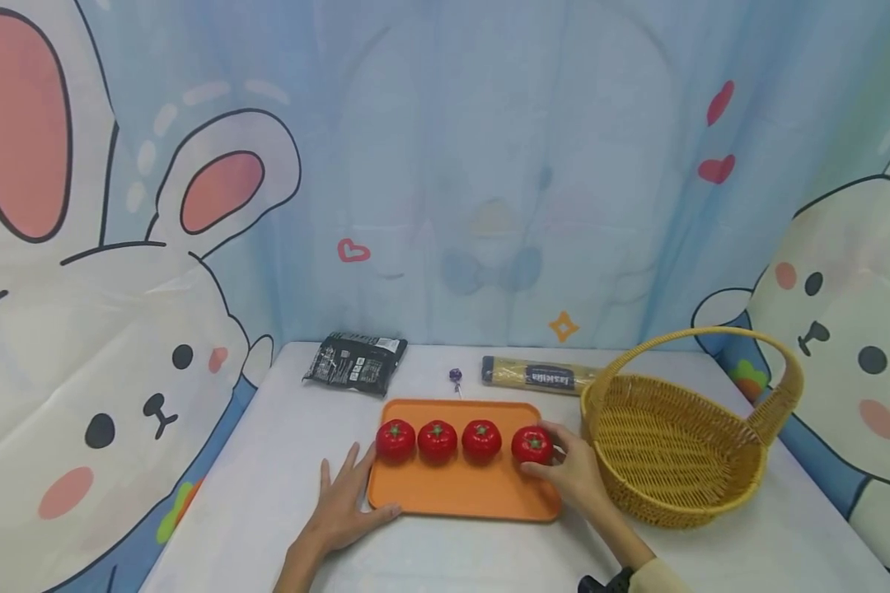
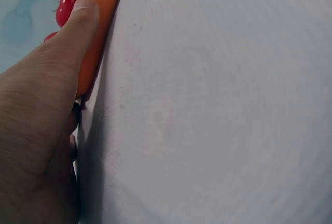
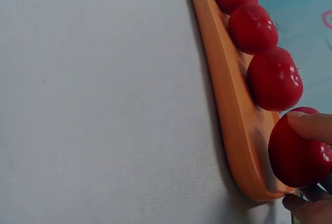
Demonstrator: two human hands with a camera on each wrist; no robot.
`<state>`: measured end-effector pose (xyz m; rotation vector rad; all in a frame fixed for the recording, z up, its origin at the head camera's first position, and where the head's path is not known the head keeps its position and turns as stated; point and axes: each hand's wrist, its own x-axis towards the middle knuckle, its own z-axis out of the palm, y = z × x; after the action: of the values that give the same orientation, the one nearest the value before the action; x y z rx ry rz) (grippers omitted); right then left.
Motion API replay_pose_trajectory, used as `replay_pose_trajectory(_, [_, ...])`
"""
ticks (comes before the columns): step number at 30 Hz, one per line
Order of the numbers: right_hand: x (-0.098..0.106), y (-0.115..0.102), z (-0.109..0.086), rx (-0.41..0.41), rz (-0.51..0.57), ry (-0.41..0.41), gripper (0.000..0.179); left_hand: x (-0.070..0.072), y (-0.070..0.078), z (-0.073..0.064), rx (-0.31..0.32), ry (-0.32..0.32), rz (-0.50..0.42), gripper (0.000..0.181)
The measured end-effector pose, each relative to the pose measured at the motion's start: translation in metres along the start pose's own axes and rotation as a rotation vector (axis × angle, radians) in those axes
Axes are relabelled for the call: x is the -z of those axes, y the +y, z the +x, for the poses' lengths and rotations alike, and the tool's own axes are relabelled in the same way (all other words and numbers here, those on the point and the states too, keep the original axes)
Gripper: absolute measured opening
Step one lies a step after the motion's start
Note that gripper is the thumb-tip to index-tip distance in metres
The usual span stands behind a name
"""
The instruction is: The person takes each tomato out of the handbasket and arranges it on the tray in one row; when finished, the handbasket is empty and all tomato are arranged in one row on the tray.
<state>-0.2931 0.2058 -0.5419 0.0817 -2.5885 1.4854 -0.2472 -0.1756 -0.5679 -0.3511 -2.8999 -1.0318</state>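
An orange tray (image 1: 463,498) holds several red tomatoes in a row. At the right end of that row, my right hand (image 1: 574,471) pinches a tomato (image 1: 531,445) between thumb and fingers. The same tomato (image 3: 296,154) shows in the right wrist view, close above the tray's end, though contact with the tray is hard to judge. My left hand (image 1: 341,506) lies at the tray's left end with spread, fairly straight fingers. Its thumb (image 2: 83,24) touches the near edge of the tray in the left wrist view. The other tomatoes (image 1: 437,441) rest untouched on the tray.
A yellow wicker basket (image 1: 678,502) with a tall handle stands to the right of the tray. Behind the tray lie a black packet (image 1: 358,362), a small purple-wrapped lollipop (image 1: 456,375) and a pack of spaghetti (image 1: 537,375). A printed curtain (image 1: 489,165) hangs behind the white table.
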Motion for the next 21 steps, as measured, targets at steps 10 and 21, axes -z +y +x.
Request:
replay_pose_trajectory(10, [-0.004,0.008,0.009,-0.032,0.023,0.007,0.079,-0.003,-0.002,0.002,-0.001,0.014,0.005,0.112])
replay_pose_trajectory(21, [-0.005,0.007,0.018,-0.071,0.049,-0.033,0.082,-0.006,-0.006,0.002,-0.008,0.047,-0.004,0.112])
